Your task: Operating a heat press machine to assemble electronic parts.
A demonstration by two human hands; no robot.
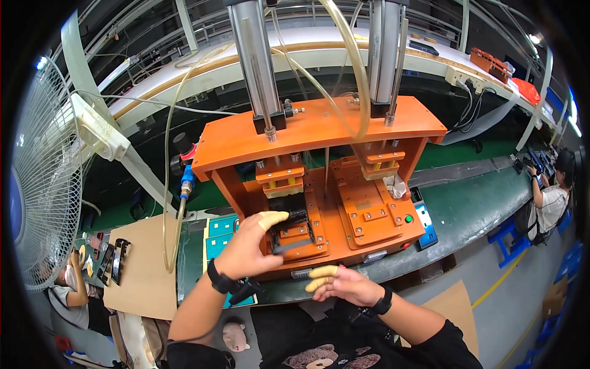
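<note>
The left hand [251,245] has a black plastic frame [300,217] at its fingertips, whether gripped I cannot tell. The right hand [353,286] hovers loosely open.

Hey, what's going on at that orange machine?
Someone is working at an orange two-station press. Their left hand, wearing yellow finger covers, is at a dark frame-like part on the left station; whether it grips it is hard to tell. The right hand hovers in front, with nothing visible in it.
</note>
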